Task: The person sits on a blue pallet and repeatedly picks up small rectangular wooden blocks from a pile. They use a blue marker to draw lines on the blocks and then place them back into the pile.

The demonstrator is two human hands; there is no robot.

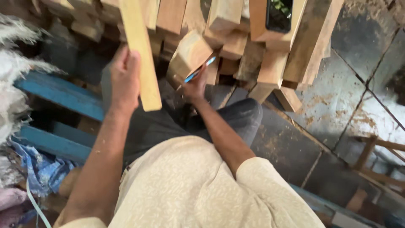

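Observation:
My left hand grips a long pale wooden plank that runs up and out of the top of the view. My right hand holds a blue pen and rests against the end of a thick wooden block. The block leans out of a stack of cut timber pieces in front of me. My dark trousers and cream shirt fill the lower middle of the view.
A phone lies on the timber at the top. Blue wooden boards and crumpled cloth sit at the left. A dusty tiled floor spreads to the right, with a wooden frame at the right edge.

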